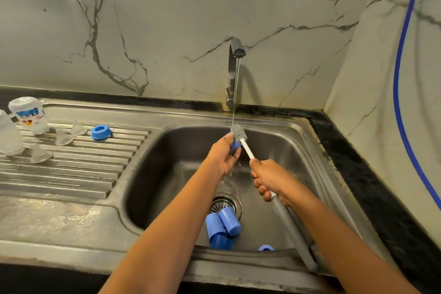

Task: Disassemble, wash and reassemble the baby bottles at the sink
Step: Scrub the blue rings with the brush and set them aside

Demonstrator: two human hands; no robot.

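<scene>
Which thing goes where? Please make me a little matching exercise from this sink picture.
1. brush
2. blue caps
3. printed bottle
4. left hand

a. lying in the basin beside the drain
b. standing on the drainboard, far left
c. gripped by the right hand, head under the running water
d. grips a small blue part

Pairs: 1-c, 2-a, 3-b, 4-d.

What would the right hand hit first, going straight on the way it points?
The right hand points along the bottle brush, so likely the blue screw ring held by the left hand, beside the brush head; depth is uncertain.
</scene>
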